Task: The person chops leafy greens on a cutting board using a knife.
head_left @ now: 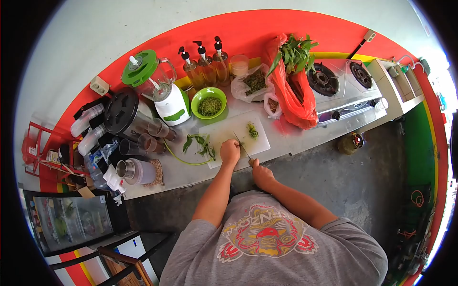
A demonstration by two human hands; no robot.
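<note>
My right hand (263, 175) is closed round the handle of a knife (242, 146), whose blade points up and left over the white cutting board (262, 145). Beside the blade, my left hand (230, 153) presses closed on a bunch of leafy greens, mostly hidden by the fingers. Loose leaves (204, 146) stick out to the left of that hand. On the board's right half lies a small heap of chopped greens (252, 130). Behind the board stands a green bowl (221, 92) holding finely chopped greens.
A blender (172, 106) and pump bottles (205, 62) line the back. Right of them are a plastic bag of greens (256, 82), a red bag (301, 110) with leafy stems and a gas stove (341, 97). Cups (149, 143) and a metal shaker (128, 168) crowd the left.
</note>
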